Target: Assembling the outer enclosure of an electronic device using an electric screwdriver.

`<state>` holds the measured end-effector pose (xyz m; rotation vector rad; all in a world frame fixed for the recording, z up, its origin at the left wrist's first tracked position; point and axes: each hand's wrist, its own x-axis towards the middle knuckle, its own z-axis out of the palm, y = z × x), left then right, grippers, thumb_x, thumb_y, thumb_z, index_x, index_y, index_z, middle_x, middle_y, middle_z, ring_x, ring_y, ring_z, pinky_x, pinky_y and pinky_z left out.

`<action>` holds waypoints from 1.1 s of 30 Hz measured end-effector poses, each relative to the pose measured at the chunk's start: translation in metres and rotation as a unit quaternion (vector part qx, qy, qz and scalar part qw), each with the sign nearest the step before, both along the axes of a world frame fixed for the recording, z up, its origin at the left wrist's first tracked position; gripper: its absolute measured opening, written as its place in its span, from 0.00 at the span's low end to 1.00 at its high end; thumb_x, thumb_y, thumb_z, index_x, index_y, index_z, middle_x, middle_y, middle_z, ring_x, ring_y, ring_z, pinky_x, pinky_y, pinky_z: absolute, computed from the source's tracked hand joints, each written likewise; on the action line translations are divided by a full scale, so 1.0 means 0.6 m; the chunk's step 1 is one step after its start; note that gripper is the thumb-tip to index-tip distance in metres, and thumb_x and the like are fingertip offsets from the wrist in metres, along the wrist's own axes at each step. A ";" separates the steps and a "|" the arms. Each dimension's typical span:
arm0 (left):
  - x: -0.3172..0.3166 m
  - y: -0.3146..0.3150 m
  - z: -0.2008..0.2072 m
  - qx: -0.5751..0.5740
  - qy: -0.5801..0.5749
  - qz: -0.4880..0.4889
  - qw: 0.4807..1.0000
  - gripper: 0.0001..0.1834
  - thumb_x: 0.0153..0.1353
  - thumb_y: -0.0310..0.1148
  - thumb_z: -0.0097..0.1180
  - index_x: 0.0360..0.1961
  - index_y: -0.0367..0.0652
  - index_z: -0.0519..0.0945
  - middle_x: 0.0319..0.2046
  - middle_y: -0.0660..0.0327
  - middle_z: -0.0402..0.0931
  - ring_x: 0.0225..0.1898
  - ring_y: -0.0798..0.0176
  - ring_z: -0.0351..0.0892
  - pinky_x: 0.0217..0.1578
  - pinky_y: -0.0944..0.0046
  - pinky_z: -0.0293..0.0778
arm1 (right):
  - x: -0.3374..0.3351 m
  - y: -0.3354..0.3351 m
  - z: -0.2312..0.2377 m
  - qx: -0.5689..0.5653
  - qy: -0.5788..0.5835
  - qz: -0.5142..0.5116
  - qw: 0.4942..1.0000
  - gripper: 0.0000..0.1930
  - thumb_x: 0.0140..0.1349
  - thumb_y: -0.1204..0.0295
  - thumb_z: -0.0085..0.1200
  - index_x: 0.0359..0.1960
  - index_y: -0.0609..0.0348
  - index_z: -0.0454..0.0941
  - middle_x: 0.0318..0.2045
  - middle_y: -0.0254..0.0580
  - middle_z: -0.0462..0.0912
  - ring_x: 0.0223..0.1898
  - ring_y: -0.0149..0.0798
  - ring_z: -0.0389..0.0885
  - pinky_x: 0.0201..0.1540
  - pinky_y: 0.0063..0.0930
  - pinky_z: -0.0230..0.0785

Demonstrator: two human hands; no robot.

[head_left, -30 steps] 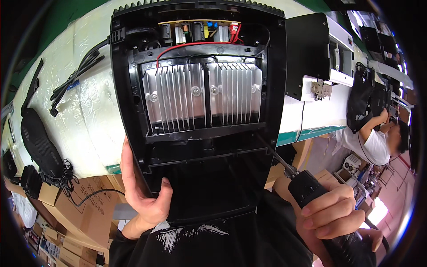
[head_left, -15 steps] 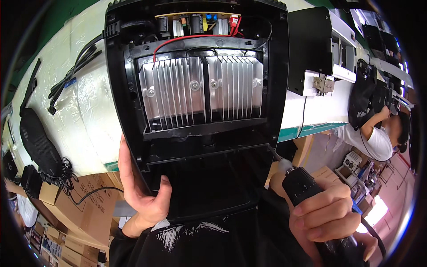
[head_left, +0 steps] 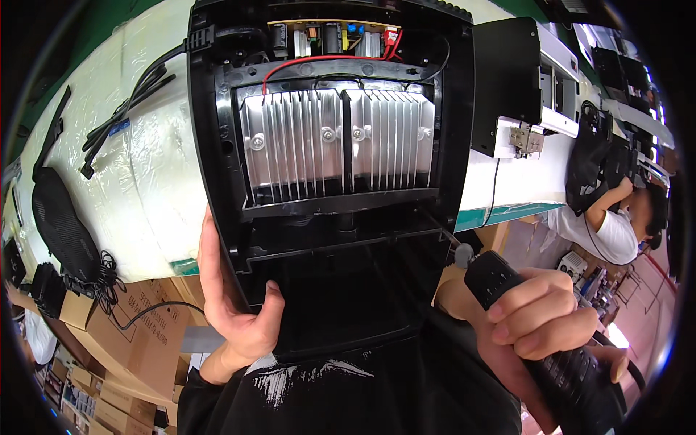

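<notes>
A long white surface (head_left: 138, 196) with foam wrap runs behind everything, and brown cardboard boxes (head_left: 109, 341) sit below it at 8 o'clock. In the middle, a big black open case (head_left: 217, 145) stands tilted up. Inside it are two shiny metal fin blocks (head_left: 337, 141) side by side — above them, at 12 o'clock, a small circuit board (head_left: 330, 38) and a red wire (head_left: 319, 61). The left hand (head_left: 232, 304) grips the case's lower left edge. The right hand (head_left: 536, 319), at 4 o'clock, is wrapped tight around a black electric screwdriver (head_left: 500, 283) — its tip touches the case's right side.

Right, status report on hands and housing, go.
Left hand grips black housing edge. Right hand holds power screwdriver, bit at lower right corner. Nothing blocking.
</notes>
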<state>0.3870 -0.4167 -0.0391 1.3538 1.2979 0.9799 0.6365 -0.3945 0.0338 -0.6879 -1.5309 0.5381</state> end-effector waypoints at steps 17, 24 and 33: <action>0.011 0.014 0.003 0.030 -0.113 0.002 0.993 0.46 0.38 0.11 0.42 0.66 0.29 0.51 0.67 0.48 0.49 0.68 0.55 0.49 0.66 0.61 0.46 | 0.093 -0.102 0.138 0.110 0.167 -0.030 0.979 0.26 0.53 0.45 0.57 0.22 0.55 0.64 0.21 0.34 0.68 0.14 0.30 0.67 0.19 0.21 0.66; 0.017 0.014 0.002 0.023 -0.114 0.020 0.993 0.46 0.37 0.16 0.44 0.66 0.30 0.52 0.66 0.50 0.52 0.68 0.56 0.51 0.66 0.62 0.45 | 0.237 -0.083 0.078 0.158 0.044 -0.341 0.926 0.46 0.47 0.21 0.25 0.33 0.57 0.70 0.18 0.42 0.67 0.15 0.39 0.66 0.20 0.32 0.62; 0.021 0.015 0.008 0.017 -0.094 0.029 0.995 0.47 0.35 0.15 0.44 0.66 0.30 0.52 0.66 0.49 0.53 0.68 0.57 0.51 0.66 0.62 0.45 | 0.269 -0.017 0.048 0.057 0.064 -0.283 0.955 0.46 0.50 0.23 0.24 0.24 0.61 0.69 0.17 0.42 0.70 0.16 0.37 0.69 0.22 0.29 0.65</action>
